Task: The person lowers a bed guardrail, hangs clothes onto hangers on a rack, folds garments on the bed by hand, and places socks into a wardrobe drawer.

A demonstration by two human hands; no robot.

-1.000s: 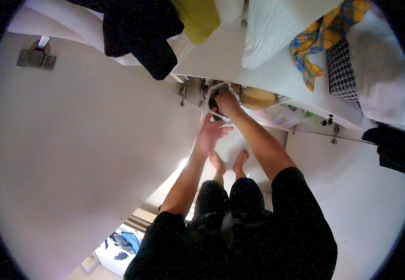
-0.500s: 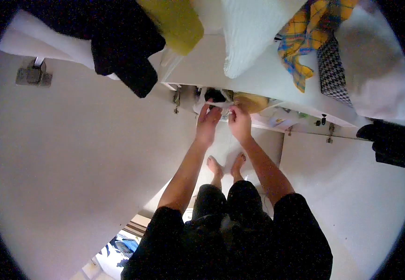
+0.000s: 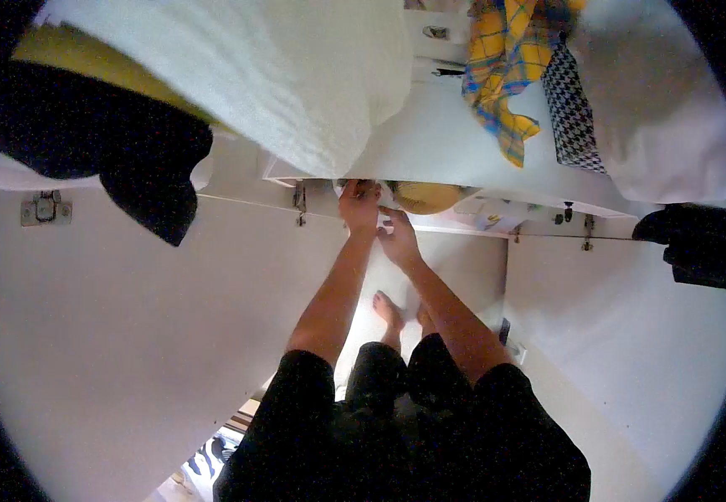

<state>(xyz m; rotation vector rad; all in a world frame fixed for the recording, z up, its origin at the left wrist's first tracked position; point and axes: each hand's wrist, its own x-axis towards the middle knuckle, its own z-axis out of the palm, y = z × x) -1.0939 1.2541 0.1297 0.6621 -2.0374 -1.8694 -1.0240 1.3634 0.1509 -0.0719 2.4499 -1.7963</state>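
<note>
In the low compartment of a white cabinet, my left hand (image 3: 360, 209) is at a white bag (image 3: 384, 199) that looks like thin plastic. Its fingers are curled over something dark that I cannot make out. My right hand (image 3: 400, 241) is just right of it and a little lower, thumb and fingers closed on the near edge of the bag. A tan rounded object (image 3: 426, 197) lies right of the bag, touched by neither hand. The bag's contents are mostly hidden by my left hand.
Hanging clothes crowd the top: a white garment (image 3: 246, 75), a black one (image 3: 149, 159), a yellow plaid cloth (image 3: 505, 79) and a houndstooth piece (image 3: 574, 109). Open cabinet doors stand left (image 3: 145, 318) and right (image 3: 597, 309). My bare foot (image 3: 388, 309) is on the floor below.
My left hand has moved slightly left, over the dark contents. My right hand has shifted left and down, closer to it. The view has turned, and the white garment covers more of the top.
</note>
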